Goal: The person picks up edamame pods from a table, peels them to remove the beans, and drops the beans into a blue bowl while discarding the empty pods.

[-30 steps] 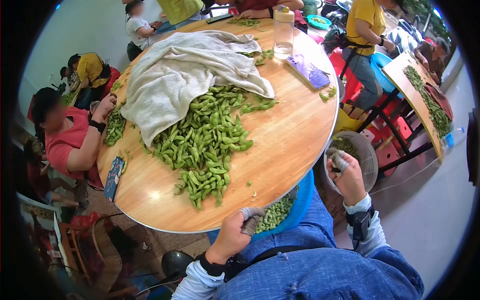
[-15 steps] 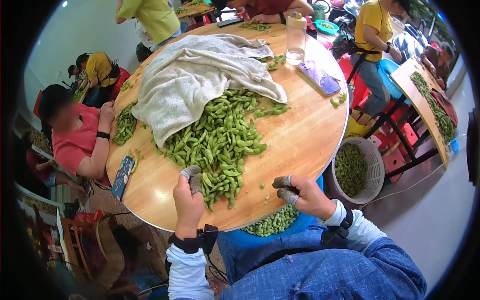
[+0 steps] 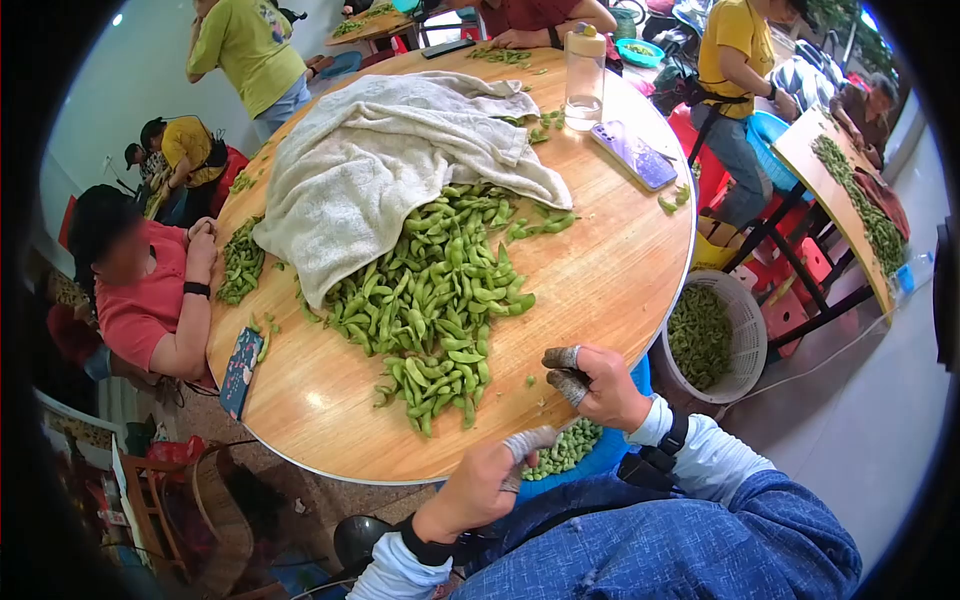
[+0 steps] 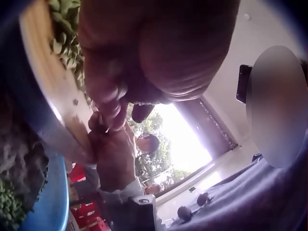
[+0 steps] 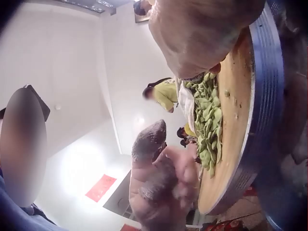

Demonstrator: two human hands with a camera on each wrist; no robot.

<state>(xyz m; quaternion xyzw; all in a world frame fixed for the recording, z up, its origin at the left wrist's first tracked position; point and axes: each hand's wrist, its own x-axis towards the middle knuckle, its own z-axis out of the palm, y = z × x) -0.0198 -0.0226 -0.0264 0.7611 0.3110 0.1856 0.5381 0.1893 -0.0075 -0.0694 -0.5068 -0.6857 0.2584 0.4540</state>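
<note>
My left hand (image 3: 475, 490) is low at the table's near edge beside the blue basin (image 3: 606, 458), its wrapped thumb extended and its other fingers curled. I cannot tell whether it holds anything. Farther right, my right hand (image 3: 614, 390) hovers near the table edge above the basin. Grey wrapping covers its thumb and index finger; a gap shows between them, with nothing visible in it. Shelled green beans (image 3: 562, 450) fill part of the basin on my lap. Ahead lies a heap of green soybean pods (image 3: 420, 300), partly under a pale towel (image 3: 365, 165).
Right of the table stands a white basket (image 3: 752, 335) with green pods or hulls (image 3: 700, 338). A purple phone (image 3: 636, 155) and a clear bottle (image 3: 585, 85) sit at the far right of the round table (image 3: 575, 275). A seated person (image 3: 160, 290) is at left; others work behind.
From over the white basket, my right hand came left to the table edge. My left hand reached from the basin up to the pod heap, then came back down beside the basin.
</note>
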